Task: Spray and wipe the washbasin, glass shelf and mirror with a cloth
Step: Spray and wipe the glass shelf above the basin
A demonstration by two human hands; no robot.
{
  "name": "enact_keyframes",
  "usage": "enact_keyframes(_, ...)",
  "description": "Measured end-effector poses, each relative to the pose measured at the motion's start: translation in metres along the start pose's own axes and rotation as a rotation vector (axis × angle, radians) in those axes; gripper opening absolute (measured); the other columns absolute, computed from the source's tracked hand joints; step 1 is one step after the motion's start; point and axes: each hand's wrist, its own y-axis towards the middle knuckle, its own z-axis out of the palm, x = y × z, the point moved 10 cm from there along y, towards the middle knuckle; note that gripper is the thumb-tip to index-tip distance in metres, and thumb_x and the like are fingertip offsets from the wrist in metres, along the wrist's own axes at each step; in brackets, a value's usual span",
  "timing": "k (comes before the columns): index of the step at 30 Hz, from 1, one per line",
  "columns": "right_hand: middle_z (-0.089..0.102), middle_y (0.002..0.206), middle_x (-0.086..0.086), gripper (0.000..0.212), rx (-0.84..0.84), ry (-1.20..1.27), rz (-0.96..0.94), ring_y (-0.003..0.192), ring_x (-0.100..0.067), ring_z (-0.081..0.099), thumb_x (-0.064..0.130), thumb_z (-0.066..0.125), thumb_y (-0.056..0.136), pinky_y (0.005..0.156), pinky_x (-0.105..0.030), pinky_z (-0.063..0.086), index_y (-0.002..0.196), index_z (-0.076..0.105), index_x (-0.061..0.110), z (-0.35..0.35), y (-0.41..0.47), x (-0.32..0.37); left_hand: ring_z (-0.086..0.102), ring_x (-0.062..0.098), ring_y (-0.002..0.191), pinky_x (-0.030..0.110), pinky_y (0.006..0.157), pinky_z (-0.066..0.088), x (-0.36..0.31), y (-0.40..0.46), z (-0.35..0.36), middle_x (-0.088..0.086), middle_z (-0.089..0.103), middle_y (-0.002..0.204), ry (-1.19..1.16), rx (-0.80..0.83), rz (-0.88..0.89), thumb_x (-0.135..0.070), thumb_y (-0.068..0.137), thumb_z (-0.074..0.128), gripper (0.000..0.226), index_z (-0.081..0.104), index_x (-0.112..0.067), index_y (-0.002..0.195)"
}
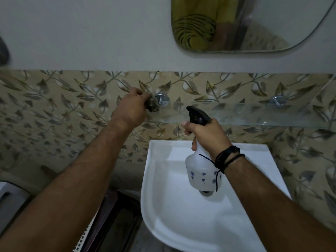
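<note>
1. Spanning the bottom of the view, the white washbasin [163, 206] sat below the tiled wall [54, 115], its bowl bare.
2. Higher up, the mirror [272, 24] hung on the plain wall, well apart from both hands.
3. Between them, the glass shelf [263, 115] ran along the tiles on two metal brackets; its surface looked hazy, possibly with spray, though the dim light left that unclear.
4. The right hand [207, 137] gripped the neck of the spray bottle [203, 170], held over the basin just below the shelf's front edge.
5. The left hand [131, 110] was closed around a bunched cloth [152, 105] at the shelf's left end, beside the left bracket [161, 100].
6. Wiping well here likely meant working around the bracket, then drawing the cloth rightward in overlapping strokes.
</note>
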Motion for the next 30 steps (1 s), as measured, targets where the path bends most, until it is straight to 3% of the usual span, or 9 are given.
enact_keyframes(2, 0.079, 0.089, -0.022, 0.025, -0.015, -0.018, 0.022, 0.038, -0.016, 0.056, 0.033, 0.073, 0.093, 0.090, -0.044, 0.054, 0.089, 0.074, 0.009, -0.003, 0.003, -0.005, 0.050, 0.037, 0.133, 0.042, 0.109, 0.042, -0.011, -0.004, 0.011, 0.013, 0.043, 0.154, 0.011, 0.076, 0.023, -0.022, 0.099, 0.053, 0.053, 0.046, -0.019, 0.152)
enact_keyframes(5, 0.078, 0.083, -0.004, 0.026, -0.022, 0.001, 0.030, 0.037, -0.016, 0.056, 0.034, 0.074, 0.093, 0.088, -0.040, 0.053, 0.098, 0.075, 0.008, -0.005, 0.006, -0.011, 0.043, 0.035, 0.141, 0.039, 0.111, 0.039, -0.019, -0.010, 0.018, 0.014, 0.040, 0.159, 0.072, 0.118, 0.056, -0.033, 0.102, 0.049, 0.057, 0.040, -0.013, 0.155)
enact_keyframes(10, 0.077, 0.087, -0.025, 0.027, 0.000, -0.025, 0.043, 0.039, -0.017, 0.056, 0.032, 0.073, 0.091, 0.098, -0.050, 0.054, 0.106, 0.076, 0.009, -0.004, 0.011, -0.014, 0.040, 0.035, 0.144, 0.041, 0.115, 0.037, -0.015, 0.000, 0.023, 0.014, 0.036, 0.162, 0.101, 0.156, 0.085, -0.028, 0.106, 0.040, 0.056, 0.031, -0.013, 0.159)
enact_keyframes(13, 0.070, 0.083, -0.017, 0.033, 0.002, -0.031, 0.033, 0.037, -0.017, 0.054, 0.024, 0.071, 0.092, 0.089, -0.045, 0.055, 0.116, 0.072, 0.001, -0.005, 0.016, -0.009, 0.038, 0.034, 0.146, 0.045, 0.117, 0.036, -0.022, 0.000, 0.024, 0.013, 0.030, 0.165, 0.136, 0.158, 0.083, -0.023, 0.104, 0.042, 0.060, 0.025, -0.012, 0.161)
enact_keyframes(17, 0.070, 0.081, -0.011, 0.029, 0.001, -0.045, 0.037, 0.036, -0.017, 0.055, 0.028, 0.072, 0.093, 0.085, -0.044, 0.054, 0.110, 0.074, 0.004, -0.006, 0.020, -0.014, 0.033, 0.027, 0.150, 0.042, 0.117, 0.034, -0.055, -0.037, 0.032, 0.004, 0.025, 0.168, 0.128, 0.107, 0.159, -0.026, 0.106, 0.037, 0.058, 0.023, -0.017, 0.162)
enact_keyframes(20, 0.073, 0.080, -0.008, 0.028, -0.008, -0.035, 0.040, 0.037, -0.018, 0.056, 0.031, 0.072, 0.093, 0.087, -0.039, 0.054, 0.106, 0.075, 0.006, -0.007, 0.021, -0.018, 0.017, 0.029, 0.156, 0.043, 0.126, 0.020, -0.062, -0.037, 0.051, 0.008, 0.016, 0.170, 0.081, 0.148, 0.190, -0.037, 0.109, 0.029, 0.060, 0.015, -0.014, 0.163)
enact_keyframes(23, 0.072, 0.071, 0.000, 0.023, -0.028, -0.040, 0.040, 0.035, -0.016, 0.055, 0.030, 0.073, 0.093, 0.076, -0.034, 0.052, 0.090, 0.074, 0.007, -0.012, 0.020, -0.020, -0.003, 0.032, 0.157, 0.051, 0.127, 0.003, -0.054, -0.015, 0.065, 0.005, 0.000, 0.172, 0.047, 0.192, 0.120, -0.046, 0.109, 0.022, 0.065, 0.002, -0.017, 0.164)
enact_keyframes(26, 0.075, 0.079, -0.005, 0.022, -0.041, -0.019, 0.040, 0.034, -0.012, 0.056, 0.028, 0.074, 0.094, 0.079, -0.037, 0.054, 0.102, 0.074, 0.008, -0.018, 0.019, -0.023, -0.009, 0.034, 0.157, 0.054, 0.124, -0.006, -0.055, -0.017, 0.069, 0.001, -0.008, 0.171, 0.036, 0.175, 0.066, -0.053, 0.107, 0.018, 0.068, -0.004, -0.022, 0.163)
enact_keyframes(30, 0.075, 0.081, -0.008, 0.026, -0.075, -0.014, 0.058, 0.039, -0.017, 0.057, 0.031, 0.075, 0.093, 0.072, -0.033, 0.052, 0.100, 0.074, 0.006, -0.031, 0.021, -0.033, -0.015, 0.030, 0.156, 0.051, 0.123, -0.007, -0.058, -0.057, 0.072, -0.002, -0.017, 0.170, 0.004, 0.172, 0.076, -0.061, 0.103, 0.013, 0.072, -0.010, -0.027, 0.162)
